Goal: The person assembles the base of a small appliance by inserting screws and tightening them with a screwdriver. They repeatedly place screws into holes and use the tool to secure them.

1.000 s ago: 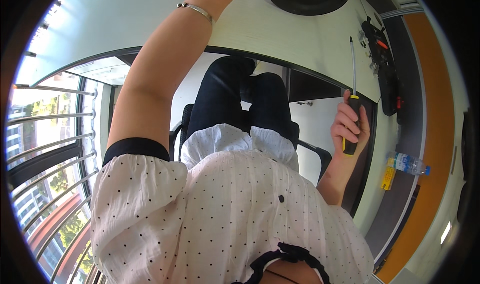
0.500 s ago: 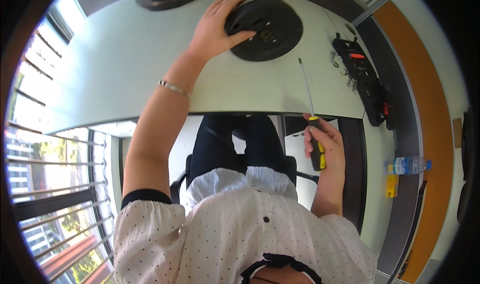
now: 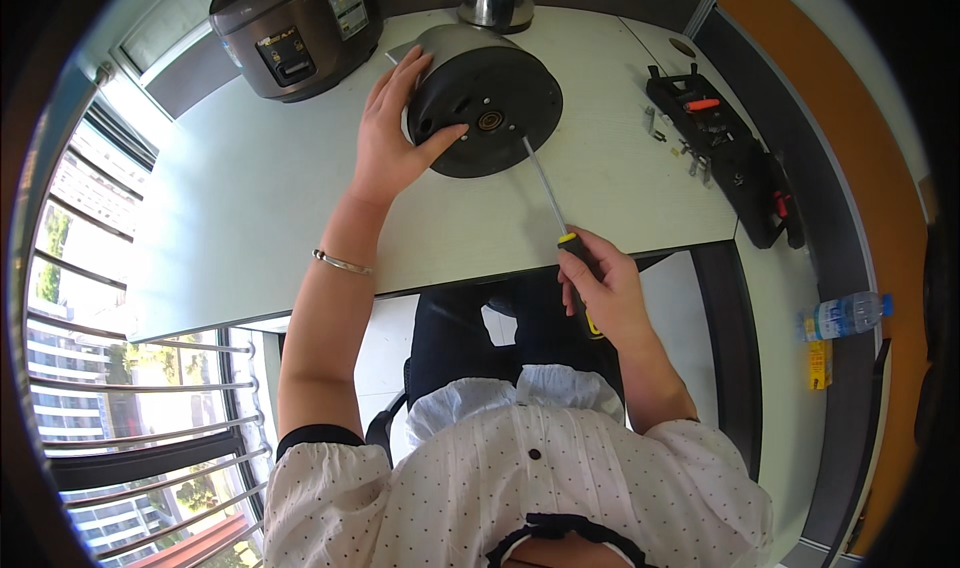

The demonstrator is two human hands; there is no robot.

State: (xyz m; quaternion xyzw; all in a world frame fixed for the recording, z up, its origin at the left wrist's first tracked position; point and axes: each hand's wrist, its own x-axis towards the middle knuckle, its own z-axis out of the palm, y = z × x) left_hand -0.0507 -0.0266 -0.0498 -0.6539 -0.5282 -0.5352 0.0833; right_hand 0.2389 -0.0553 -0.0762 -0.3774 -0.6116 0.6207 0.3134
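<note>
An electric kettle point(image 3: 520, 78) lies on its side on the table, its round black underside facing me and a ringed socket at the centre. My left hand point(image 3: 393, 138) grips its left edge, thumb over the underside and fingers along the silver body. In my right hand point(image 3: 605, 283) is a screwdriver point(image 3: 548, 190) with a black and yellow handle, held near the table's front edge. Its shaft points up and left, the tip by a small screw right of the socket; whether they touch I cannot tell.
A brown electric cooker point(image 3: 300, 43) stands at the back left, with a shiny metal vessel point(image 3: 497, 0) behind the kettle. Rightward lies an open black tool case point(image 3: 735, 163), small metal bits point(image 3: 690, 158) beside it. A water bottle point(image 3: 848, 315) and yellow box point(image 3: 820, 365) lie far right.
The screwdriver has moved up and left, its tip now close to the kettle's underside. My left hand stays on the kettle. The view has shifted, showing more of the cooker and the metal vessel.
</note>
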